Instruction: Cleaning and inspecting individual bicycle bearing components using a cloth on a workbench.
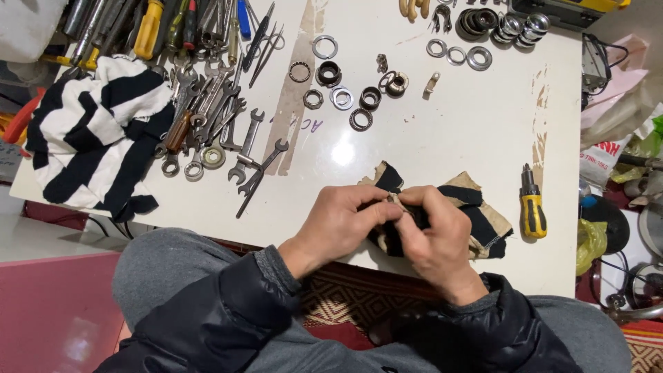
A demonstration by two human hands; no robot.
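My left hand (342, 224) and my right hand (435, 238) meet at the near edge of a white table (442, 131). Both pinch a small metal part (395, 199) between their fingertips. The part is mostly hidden by the fingers. Under the hands lies a black and beige rag (483, 211), bunched around my right hand.
Several bearing rings and races (345, 93) lie at the table's middle back. A pile of wrenches (221, 131) and screwdrivers sits at the left beside a black and white striped cloth (90, 138). A yellow-handled screwdriver (532, 204) lies to the right. Clutter crowds the right edge.
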